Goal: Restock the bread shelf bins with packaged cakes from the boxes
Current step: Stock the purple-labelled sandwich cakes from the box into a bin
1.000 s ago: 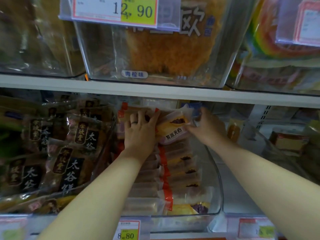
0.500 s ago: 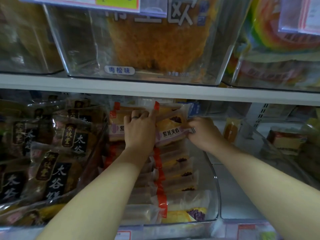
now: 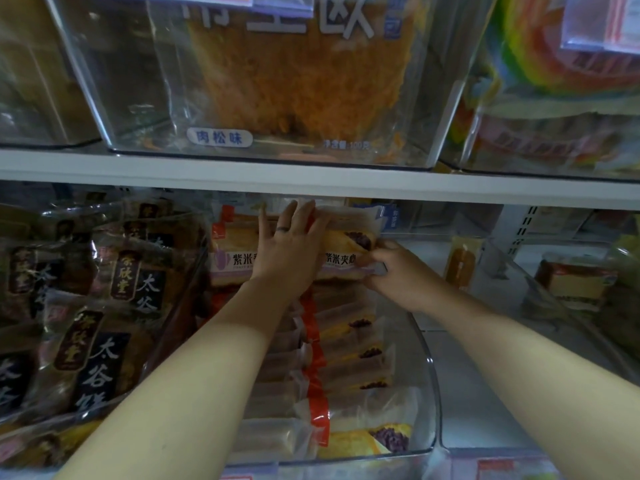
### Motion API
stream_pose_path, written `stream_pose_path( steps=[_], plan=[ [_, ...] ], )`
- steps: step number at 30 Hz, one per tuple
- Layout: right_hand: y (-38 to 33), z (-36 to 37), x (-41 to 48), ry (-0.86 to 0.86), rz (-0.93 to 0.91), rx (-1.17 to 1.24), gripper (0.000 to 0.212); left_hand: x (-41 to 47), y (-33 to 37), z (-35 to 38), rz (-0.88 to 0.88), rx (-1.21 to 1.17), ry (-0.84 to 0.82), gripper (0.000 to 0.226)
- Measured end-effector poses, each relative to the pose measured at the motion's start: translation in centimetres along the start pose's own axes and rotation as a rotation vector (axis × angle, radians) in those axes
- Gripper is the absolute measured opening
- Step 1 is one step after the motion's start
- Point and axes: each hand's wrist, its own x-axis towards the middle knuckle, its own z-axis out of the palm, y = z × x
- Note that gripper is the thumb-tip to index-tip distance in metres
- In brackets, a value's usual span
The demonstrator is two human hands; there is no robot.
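A clear plastic bin (image 3: 431, 393) on the lower shelf holds rows of packaged purple-rice cakes with red seams. At its back, two cakes stand upright. My left hand (image 3: 289, 252) lies flat with straight fingers against the left upright cake (image 3: 232, 251) and the gap between the two. My right hand (image 3: 398, 271) pinches the lower right corner of the right upright cake (image 3: 349, 244), its fingers curled around the wrapper edge.
Dark bags of cake (image 3: 104, 306) fill the bin to the left. To the right is a nearly bare bin with a few wrapped cake slices (image 3: 575, 278). The white shelf board (image 3: 311, 181) hangs just above my hands, with bins of floss bread (image 3: 298, 81) on it.
My left hand has opened out and slid up over the upright cakes. The right hand has come lower, onto the wrapper's corner. The camera has tilted down and moved closer.
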Motion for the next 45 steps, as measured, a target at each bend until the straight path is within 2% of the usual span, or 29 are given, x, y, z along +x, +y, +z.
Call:
stream_pose_path(
  steps=[3,7,12,17,22,26,30,34,36,39,41,45],
  plan=[
    [0.0,0.1,0.1,-0.006,0.016,0.074,0.026,0.2,-0.2,-0.5,0.027,0.058,-0.010,0.080],
    [-0.2,0.0,-0.2,0.002,-0.001,0.123,0.021,-0.7,-0.2,-0.5,0.019,0.080,0.021,0.079],
    [-0.6,-0.1,-0.8,0.129,-0.027,0.107,0.022,-2.6,0.2,0.6,0.004,0.101,-0.055,0.081],
    [-0.4,0.0,-1.2,0.188,0.008,0.120,0.028,-4.5,0.6,-0.6,0.033,-0.005,-0.042,0.074],
    [-0.7,-0.1,-1.8,0.285,-0.059,0.068,0.003,-5.8,0.6,-1.2,0.035,-0.241,0.089,0.076],
    [-0.8,-0.4,-2.0,0.188,-0.098,0.120,0.015,-6.0,0.6,-1.1,0.122,-0.410,0.170,0.053],
    [-0.5,-1.5,-3.0,0.102,-0.104,0.191,0.015,-6.4,-0.4,-0.7,0.160,-0.501,0.127,0.023],
    [-0.3,-1.4,-3.4,0.127,-0.107,0.259,0.017,-6.6,-0.4,-1.0,0.033,-0.632,0.117,0.024],
    [-0.3,-0.9,-3.0,0.165,-0.112,0.279,0.009,-6.2,-0.4,-1.4,-0.003,-0.623,0.165,0.020],
    [-0.1,-0.5,-1.6,0.285,-0.085,0.320,0.015,-4.4,-0.3,-2.0,-0.005,-0.562,0.254,0.016],
    [-0.2,-0.5,-0.6,0.350,-0.067,0.306,0.018,-2.8,-0.4,-2.4,-0.027,-0.509,0.246,0.014],
    [0.3,-0.4,1.3,0.252,-0.040,0.177,0.036,-1.0,-0.7,-1.3,-0.020,-0.236,0.146,0.031]
  ],
)
